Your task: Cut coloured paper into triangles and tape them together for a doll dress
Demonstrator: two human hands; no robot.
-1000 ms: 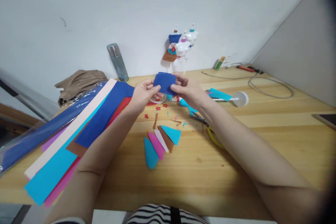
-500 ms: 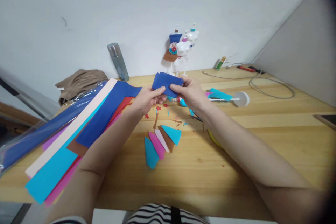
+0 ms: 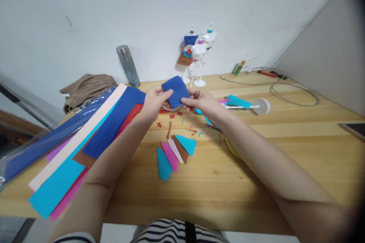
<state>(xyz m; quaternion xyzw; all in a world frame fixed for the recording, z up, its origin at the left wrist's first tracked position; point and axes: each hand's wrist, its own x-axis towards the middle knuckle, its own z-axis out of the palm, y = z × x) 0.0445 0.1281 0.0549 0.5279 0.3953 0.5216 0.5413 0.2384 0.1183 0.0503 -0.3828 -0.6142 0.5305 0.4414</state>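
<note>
The left hand (image 3: pixel 154 103) and right hand (image 3: pixel 202 101) both pinch the blue square (image 3: pixel 176 90) mid-frame. If they pinch too softly, its layers may slide apart. If the right arm (image 3: pixel 256 155) drops, it might bump the scissors (image 3: pixel 232 149), right of middle.

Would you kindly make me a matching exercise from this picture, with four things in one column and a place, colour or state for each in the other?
Things
1. Small blue piece
2. Flask
3. Crumpled cloth
4. Flower cutouts

Places, colours or states
A. Red, lying on the table
B. Silvery at the top, near the back wall
C. Held by the left hand and the right hand
D. Brown

Right pairs: 1-C, 2-B, 3-D, 4-A
</note>
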